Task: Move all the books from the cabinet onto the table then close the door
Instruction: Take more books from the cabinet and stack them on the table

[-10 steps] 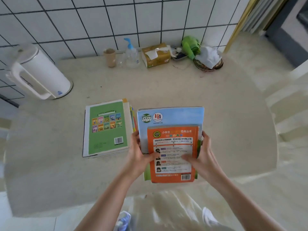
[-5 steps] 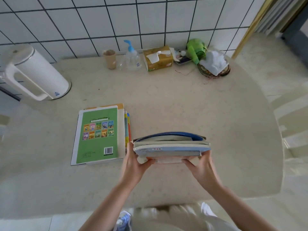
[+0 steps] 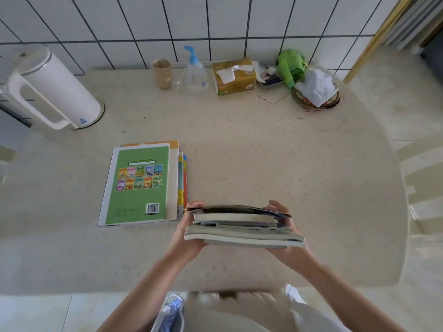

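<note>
Both hands, left hand and right hand, are clamping a small bundle of pale-edged paperback books edge-on, fingers curled around its ends, probably squaring it; it is hovering over the beige speckled counter, just beside the green-covered book stack lying flat; cabinet out of view

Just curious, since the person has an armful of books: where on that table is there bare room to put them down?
The wide bare stretch of table right of the green-covered pile and in front of the tissue box is free. The strip between kettle and pile is also bare. The back edge, cup to basket, is crowded.
</note>
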The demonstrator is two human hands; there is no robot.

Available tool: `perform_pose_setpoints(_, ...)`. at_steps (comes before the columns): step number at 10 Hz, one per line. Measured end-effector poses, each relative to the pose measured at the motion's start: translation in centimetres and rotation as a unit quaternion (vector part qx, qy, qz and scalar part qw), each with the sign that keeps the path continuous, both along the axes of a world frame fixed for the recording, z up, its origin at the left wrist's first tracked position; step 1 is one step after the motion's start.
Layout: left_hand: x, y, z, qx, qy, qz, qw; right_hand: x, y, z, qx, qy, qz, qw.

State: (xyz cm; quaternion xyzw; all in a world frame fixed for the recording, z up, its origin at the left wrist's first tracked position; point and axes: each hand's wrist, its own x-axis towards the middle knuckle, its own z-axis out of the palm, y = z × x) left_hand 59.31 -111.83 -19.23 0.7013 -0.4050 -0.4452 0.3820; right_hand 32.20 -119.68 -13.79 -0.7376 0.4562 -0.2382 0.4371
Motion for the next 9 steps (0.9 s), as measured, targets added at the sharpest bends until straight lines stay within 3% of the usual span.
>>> perform_pose_setpoints(1, -2.5, -0.6, 7.9, 0.080, -0.013, 0.009, 0.997, 0.0, 0.2, 0.0, 0.017, 0.011, -0.010, 1.000)
perform_pose_setpoints(3, -1.4, -0.8, 5.7, 0.062, -0.071, 0.026, 0.995, 1.0, -0.5, 0.0, 0.086, -0.049, -0.101, 0.990)
perform_pose_setpoints(5, -1.2, -1.5, 6.0, 0.027, -0.144, 0.000, 0.989, 1.3, -1.3, -0.1, 0.096, -0.001, -0.114, 0.989)
perform_pose_setpoints(6, -1.3, -1.5, 6.1, 0.020, -0.144, 0.007, 0.989, 1.7, -1.3, 0.2, 0.076, 0.030, -0.120, 0.989)
perform_pose_setpoints(9, -0.9, -2.1, 8.4, -0.021, -0.182, 0.009, 0.983, 2.0, -1.8, 3.5, 0.043, 0.013, -0.125, 0.991)
